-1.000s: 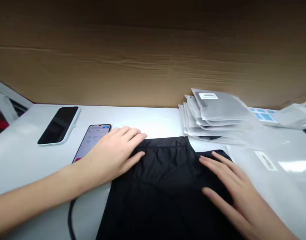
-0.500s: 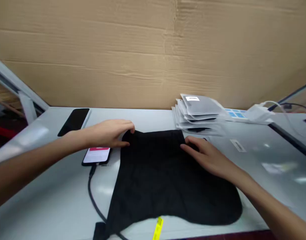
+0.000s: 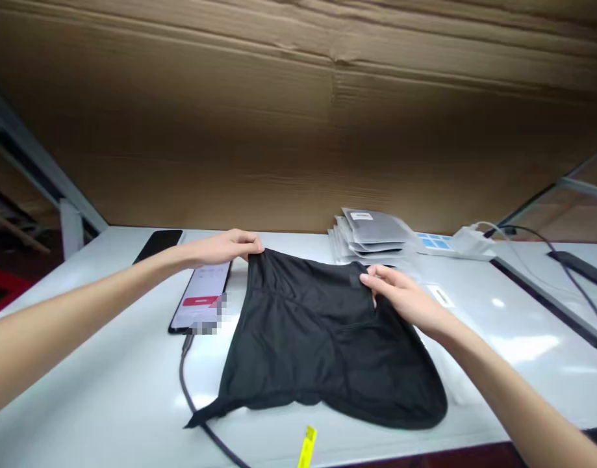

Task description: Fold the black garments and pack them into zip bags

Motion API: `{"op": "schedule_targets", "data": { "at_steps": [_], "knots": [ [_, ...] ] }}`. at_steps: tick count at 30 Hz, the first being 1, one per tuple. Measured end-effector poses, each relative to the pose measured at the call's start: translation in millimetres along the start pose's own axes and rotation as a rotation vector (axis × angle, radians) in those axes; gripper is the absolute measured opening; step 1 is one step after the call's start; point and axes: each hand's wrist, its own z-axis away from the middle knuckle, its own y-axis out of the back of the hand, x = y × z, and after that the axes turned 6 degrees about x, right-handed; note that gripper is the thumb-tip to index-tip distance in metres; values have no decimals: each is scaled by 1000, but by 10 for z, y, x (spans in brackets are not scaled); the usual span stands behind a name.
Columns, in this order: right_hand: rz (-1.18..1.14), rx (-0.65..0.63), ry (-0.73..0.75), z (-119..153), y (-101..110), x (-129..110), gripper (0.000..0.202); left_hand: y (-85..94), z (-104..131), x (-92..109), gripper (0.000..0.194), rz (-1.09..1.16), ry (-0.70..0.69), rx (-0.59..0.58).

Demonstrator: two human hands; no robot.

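A black cloth piece (image 3: 308, 331) lies spread over the white table, its upper left corner lifted. My left hand (image 3: 232, 247) pinches that corner with thumb and fingers. At the upper right corner, my right hand (image 3: 393, 289) has its thumb and fingers closed on the cloth edge. Several folds run across the fabric between both hands. A narrow strip of the cloth sticks out at the lower left, over a dark cable.
A lit phone (image 3: 201, 299) with a cable (image 3: 186, 383) and a dark phone (image 3: 158, 244) lie at the left. Packed grey bags (image 3: 373, 234) are stacked behind the cloth. A power strip (image 3: 434, 242) and a yellow tag (image 3: 306, 447) are nearby. Cardboard (image 3: 298, 143) stands behind.
The cloth's upper left corner has risen in my left hand, and folds and a seam now show. The lower edge has shifted up slightly. The camera view has tilted.
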Motion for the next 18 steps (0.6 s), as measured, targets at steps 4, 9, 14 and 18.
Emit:
{"op": "schedule_targets", "data": {
  "at_steps": [4,9,14,18],
  "knots": [
    [102,176,77,-160,-136,154,35,-85,-321,-176,37,8,76,3],
    [302,181,300,-234,-282,210,30,-249,-545,-325,36,56,69,33],
    [586,191,526,-444,-264,116,38,-248,-564,-307,35,175,57,109],
    [792,92,503,-573,-275,11,41,-215,-484,-221,35,265,97,109]
  ]
}}
